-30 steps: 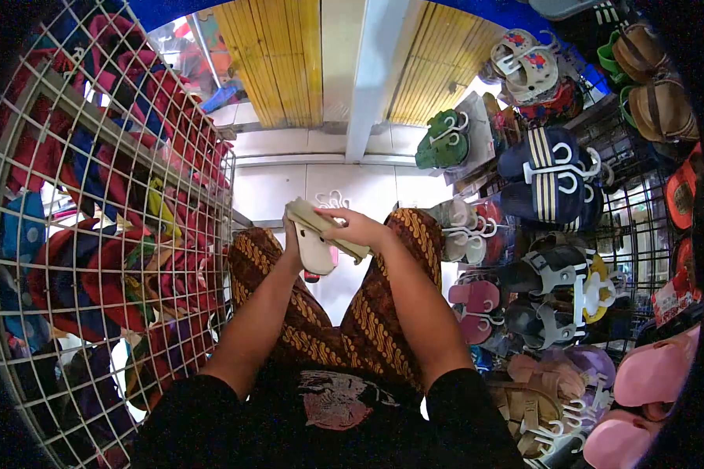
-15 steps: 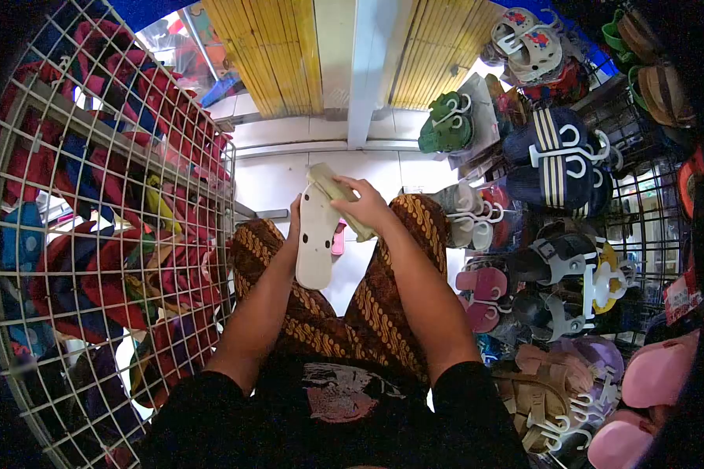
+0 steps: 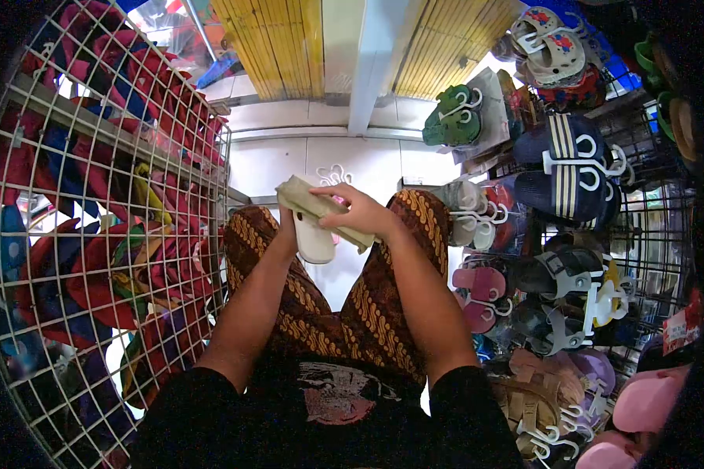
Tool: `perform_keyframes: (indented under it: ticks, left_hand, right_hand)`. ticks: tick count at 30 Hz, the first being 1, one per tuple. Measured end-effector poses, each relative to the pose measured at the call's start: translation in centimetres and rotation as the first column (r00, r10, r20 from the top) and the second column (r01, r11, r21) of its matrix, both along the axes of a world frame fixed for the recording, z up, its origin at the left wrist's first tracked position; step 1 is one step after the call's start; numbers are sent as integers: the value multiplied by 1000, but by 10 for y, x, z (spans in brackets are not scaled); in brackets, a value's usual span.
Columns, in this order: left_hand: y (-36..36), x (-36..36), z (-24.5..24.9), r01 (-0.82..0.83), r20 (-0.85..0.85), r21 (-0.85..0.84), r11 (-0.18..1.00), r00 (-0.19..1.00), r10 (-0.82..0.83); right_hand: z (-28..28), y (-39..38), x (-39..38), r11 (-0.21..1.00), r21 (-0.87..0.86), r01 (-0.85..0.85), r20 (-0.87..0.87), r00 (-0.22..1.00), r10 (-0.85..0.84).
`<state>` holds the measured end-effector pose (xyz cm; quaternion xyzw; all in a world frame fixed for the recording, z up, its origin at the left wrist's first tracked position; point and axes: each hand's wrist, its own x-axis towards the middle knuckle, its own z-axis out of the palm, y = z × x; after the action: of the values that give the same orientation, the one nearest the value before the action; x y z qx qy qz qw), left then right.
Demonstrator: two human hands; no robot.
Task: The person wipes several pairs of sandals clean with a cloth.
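Observation:
Between my knees, my left hand is closed round the left edge of a white sandal with dark holes in its sole. Its fingers are mostly hidden behind the sandal. My right hand grips a folded pale green cloth, thumb and fingers on top. The cloth lies across the upper part of the sandal and covers it, so only the lower end shows. Just beyond my hands, white plastic hangers rest on the tiled floor.
At the left stands a wire grid rack with red and blue items behind it. Footwear on hangers lines the right side, including navy striped slides, green clogs and pink sandals. Yellow slatted panels and a metal post stand ahead.
The cloth has moved left and over the sandal's upper part. The sandal has shifted slightly upward in view, and the white hangers on the floor now show beyond my hands.

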<state>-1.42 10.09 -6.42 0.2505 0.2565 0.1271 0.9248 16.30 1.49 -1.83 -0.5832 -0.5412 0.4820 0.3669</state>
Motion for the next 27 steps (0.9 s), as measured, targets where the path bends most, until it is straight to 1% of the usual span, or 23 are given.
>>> perform_keyframes:
  ticks: [1, 2, 3, 4, 5, 7, 8, 9, 12, 13, 14, 16, 19, 22, 23, 26, 27]
  left_hand:
    - [2, 1, -12, 2, -9, -12, 1000, 1000, -2]
    - [5, 1, -24, 4, -19, -24, 1000, 1000, -4]
    - [17, 13, -68, -32, -48, -47, 998, 998, 30]
    - [13, 13, -66, -18, -56, -38, 999, 998, 16]
    - [8, 13, -64, -4, -65, -29, 1000, 998, 2]
    - [2, 11, -61, 21, -84, -23, 1000, 996, -23]
    - [1, 10, -59, 17, -87, -24, 1000, 996, -19]
    - [0, 9, -57, 15, -83, -25, 1000, 996, -17]
    - [4, 14, -58, -8, -74, -20, 1000, 997, 7]
    - [5, 17, -60, -10, -69, -21, 1000, 998, 8]
    - [5, 17, -61, -9, -66, -23, 1000, 998, 8]
    - [4, 16, -60, -6, -65, -22, 1000, 998, 4]
    - [2, 14, -58, -13, -57, -38, 999, 998, 11]
    - [4, 16, -59, -27, -43, -42, 999, 999, 26]
    - [5, 18, -61, -31, -40, -44, 999, 999, 29]
    - [8, 25, -69, -41, -21, -60, 997, 999, 40]
    - [8, 25, -71, -44, -18, -58, 997, 999, 43]
  right_hand:
    - [5, 0, 0, 996, -83, 44, -37, 998, -47]
    - [1, 1, 0, 990, -79, 117, 58, 992, -113]
    - [-4, 2, 1, 980, -66, 190, 155, 972, -178]
    - [-4, 3, 2, 964, -44, 261, 251, 937, -242]
    - [-4, 2, 6, 965, -61, 255, 216, 947, -237]
    - [8, 0, 7, 992, -61, 109, 13, 994, -108]
    - [11, -1, 7, 998, -48, 36, -88, 995, -40]
    - [11, -1, 6, 999, 30, -31, 35, 999, 30]
    - [14, -4, 16, 992, -128, -12, 35, 999, 17]
    - [6, -5, 17, 967, -249, 55, -125, 988, -88]
    - [-7, -4, 19, 981, -137, 135, 56, 990, -128]
    - [29, -7, 19, 986, -163, 18, 64, 998, -8]
    - [13, -8, 17, 975, -70, -211, 18, 977, 212]
    - [15, -4, 18, 971, -239, 29, -68, 997, -46]
    - [2, 0, 17, 951, -217, 221, 159, 969, -188]
    - [5, -2, 23, 994, -96, -55, -18, 998, 53]
    - [2, -3, 19, 987, -55, -154, 6, 988, 155]
